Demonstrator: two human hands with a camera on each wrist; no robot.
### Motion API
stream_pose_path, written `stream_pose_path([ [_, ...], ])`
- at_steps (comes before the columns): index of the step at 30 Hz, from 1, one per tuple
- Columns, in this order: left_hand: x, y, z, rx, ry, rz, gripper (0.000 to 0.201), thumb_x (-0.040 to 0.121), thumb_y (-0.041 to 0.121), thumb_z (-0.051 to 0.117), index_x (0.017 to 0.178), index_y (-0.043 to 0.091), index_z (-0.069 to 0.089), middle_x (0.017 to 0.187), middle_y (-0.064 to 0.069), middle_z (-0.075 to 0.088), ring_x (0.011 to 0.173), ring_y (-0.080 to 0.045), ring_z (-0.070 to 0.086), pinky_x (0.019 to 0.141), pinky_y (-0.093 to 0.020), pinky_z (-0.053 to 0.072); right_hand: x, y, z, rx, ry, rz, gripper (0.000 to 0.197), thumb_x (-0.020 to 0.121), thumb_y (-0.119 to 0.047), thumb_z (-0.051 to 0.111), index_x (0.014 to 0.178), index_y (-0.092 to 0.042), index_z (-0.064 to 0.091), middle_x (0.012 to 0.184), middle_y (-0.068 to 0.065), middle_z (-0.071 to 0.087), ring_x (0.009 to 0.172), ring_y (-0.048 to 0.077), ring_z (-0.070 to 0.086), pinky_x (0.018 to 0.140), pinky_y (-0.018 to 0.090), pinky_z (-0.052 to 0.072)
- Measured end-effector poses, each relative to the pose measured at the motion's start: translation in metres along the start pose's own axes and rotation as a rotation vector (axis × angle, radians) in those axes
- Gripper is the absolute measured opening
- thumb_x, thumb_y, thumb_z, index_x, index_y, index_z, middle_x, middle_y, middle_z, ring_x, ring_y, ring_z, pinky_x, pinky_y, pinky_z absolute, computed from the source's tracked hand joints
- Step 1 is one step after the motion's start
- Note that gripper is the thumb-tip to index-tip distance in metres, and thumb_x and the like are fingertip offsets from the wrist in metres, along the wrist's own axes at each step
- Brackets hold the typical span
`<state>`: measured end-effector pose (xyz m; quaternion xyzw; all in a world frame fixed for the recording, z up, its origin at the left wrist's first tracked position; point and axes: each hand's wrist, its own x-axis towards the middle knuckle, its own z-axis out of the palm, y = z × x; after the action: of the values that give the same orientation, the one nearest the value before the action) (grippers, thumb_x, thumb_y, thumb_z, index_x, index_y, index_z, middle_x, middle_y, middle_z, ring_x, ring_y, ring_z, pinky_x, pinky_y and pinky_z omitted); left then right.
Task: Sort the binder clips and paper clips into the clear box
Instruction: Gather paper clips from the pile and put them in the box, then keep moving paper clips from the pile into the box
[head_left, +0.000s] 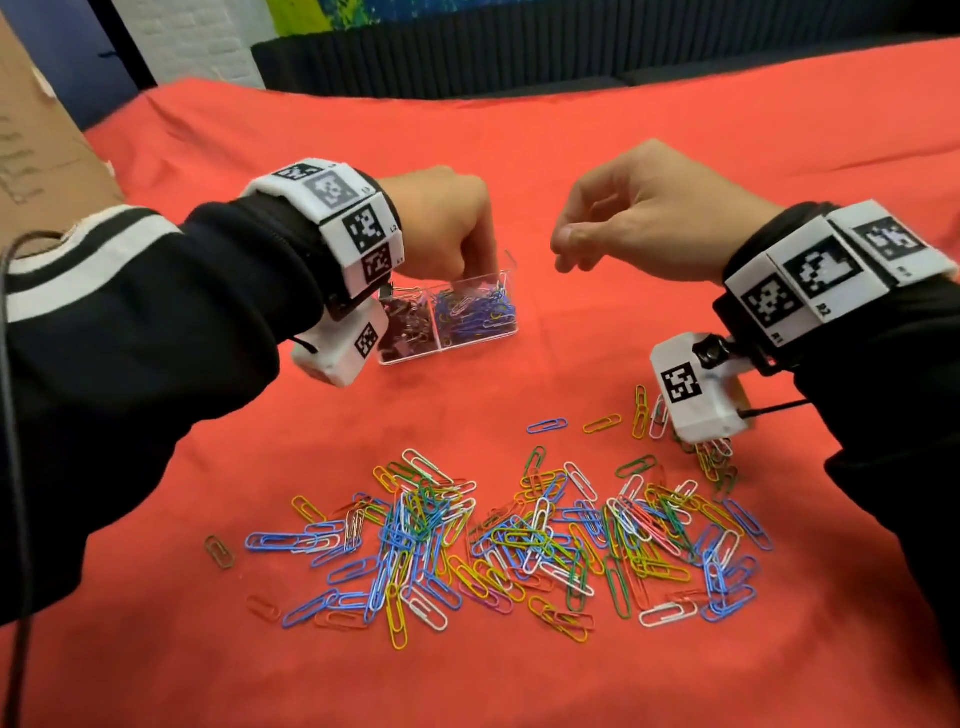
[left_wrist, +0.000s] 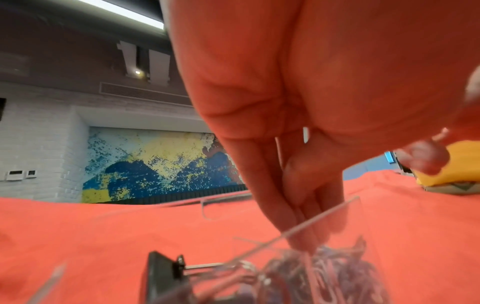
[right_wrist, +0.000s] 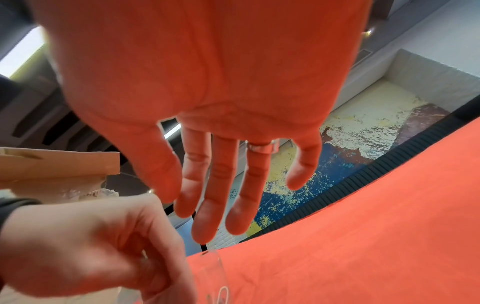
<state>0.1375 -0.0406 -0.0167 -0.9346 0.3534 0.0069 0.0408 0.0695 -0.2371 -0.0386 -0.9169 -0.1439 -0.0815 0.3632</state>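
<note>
The clear box (head_left: 415, 358) stands mid-table on the red cloth. Its left compartment holds dark binder clips (head_left: 402, 322) and its right compartment holds coloured paper clips (head_left: 478, 312). My left hand (head_left: 480, 270) hangs over the box, fingers bunched and pointing down into the right compartment. In the left wrist view the fingertips (left_wrist: 309, 236) dip behind the box rim (left_wrist: 324, 214), so whether they pinch clips is hidden. My right hand (head_left: 571, 249) hovers right of the box, and the right wrist view shows its fingers (right_wrist: 207, 205) relaxed and empty. A loose pile of paper clips (head_left: 519, 530) lies near me.
A cardboard box (head_left: 36, 156) stands at the far left edge. A dark padded ledge (head_left: 571, 57) runs behind the table. A black cable (head_left: 15, 467) hangs along my left sleeve. Stray clips (head_left: 641, 405) lie under my right wrist.
</note>
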Motion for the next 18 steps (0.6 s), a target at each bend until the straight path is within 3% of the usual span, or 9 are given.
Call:
stream_pose_path([
  [2,0.001,0.001,0.001,-0.048,-0.013,-0.006,0.045,0.075,-0.002,0.055,0.1,0.028,0.078,0.078,0.016,0.075,0.076,0.008,0.067,0.078,-0.017,0.052,-0.001,0.0,0.001,-0.024,-0.017,0.007,0.011,0.089,-0.015,0.067,0.086,-0.007,0.073,0.082,0.004,0.077,0.073,0.014,0.068,0.082,0.045,0.057],
  [4,0.004,0.003,0.006,-0.038,-0.062,-0.02,0.035,0.078,0.001,0.06,0.096,0.026,0.077,0.067,0.028,0.067,0.068,0.02,0.059,0.071,-0.015,0.046,-0.001,0.0,0.001,-0.044,-0.03,0.016,0.009,0.088,-0.015,0.067,0.084,-0.009,0.074,0.082,0.003,0.078,0.073,0.015,0.069,0.082,0.044,0.057],
  [6,0.005,0.005,0.01,-0.023,-0.057,-0.035,0.032,0.078,0.004,0.063,0.094,0.027,0.079,0.06,0.032,0.061,0.071,0.011,0.06,0.071,-0.019,0.044,-0.001,0.001,0.001,-0.068,-0.036,0.025,0.009,0.087,-0.016,0.067,0.083,-0.012,0.075,0.08,0.001,0.077,0.076,0.018,0.071,0.082,0.043,0.058],
  [9,0.0,0.005,0.007,-0.012,-0.007,-0.009,0.039,0.075,0.002,0.059,0.096,0.027,0.079,0.081,0.013,0.075,0.084,-0.011,0.069,0.08,-0.029,0.054,-0.003,0.001,-0.002,-0.095,-0.036,0.03,0.011,0.087,-0.017,0.067,0.081,-0.015,0.076,0.077,-0.002,0.076,0.077,0.015,0.071,0.08,0.038,0.057],
  [11,-0.009,0.005,0.0,-0.058,0.098,0.028,0.049,0.073,-0.003,0.049,0.1,0.025,0.078,0.085,0.006,0.076,0.083,-0.011,0.07,0.085,-0.03,0.056,-0.003,0.001,-0.003,-0.102,-0.039,0.03,0.011,0.087,-0.017,0.067,0.082,-0.015,0.077,0.078,0.0,0.077,0.079,0.017,0.072,0.079,0.037,0.057],
  [14,-0.037,0.009,-0.008,-0.133,0.229,0.063,0.05,0.071,-0.003,0.044,0.099,0.024,0.077,0.08,0.008,0.074,0.075,-0.007,0.067,0.077,-0.018,0.051,-0.003,0.002,-0.002,-0.126,-0.083,0.055,0.011,0.087,-0.018,0.067,0.083,-0.015,0.077,0.076,-0.001,0.076,0.072,0.013,0.071,0.075,0.034,0.055],
  [16,-0.062,0.012,-0.009,-0.115,0.208,0.067,0.041,0.075,0.005,0.049,0.097,0.027,0.076,0.079,0.01,0.073,0.071,-0.004,0.065,0.07,-0.014,0.046,-0.005,0.004,0.0,-0.18,-0.144,0.081,0.01,0.088,-0.017,0.067,0.084,-0.015,0.076,0.074,-0.005,0.076,0.07,0.009,0.07,0.069,0.027,0.054],
  [18,-0.089,0.01,-0.001,-0.061,0.072,0.056,0.027,0.079,0.029,0.055,0.098,0.032,0.074,0.081,0.014,0.073,0.071,-0.004,0.066,0.071,-0.019,0.048,-0.009,0.007,0.0,-0.2,-0.2,0.127,0.01,0.089,-0.016,0.066,0.086,-0.015,0.076,0.074,-0.005,0.075,0.071,0.012,0.072,0.06,0.018,0.049],
])
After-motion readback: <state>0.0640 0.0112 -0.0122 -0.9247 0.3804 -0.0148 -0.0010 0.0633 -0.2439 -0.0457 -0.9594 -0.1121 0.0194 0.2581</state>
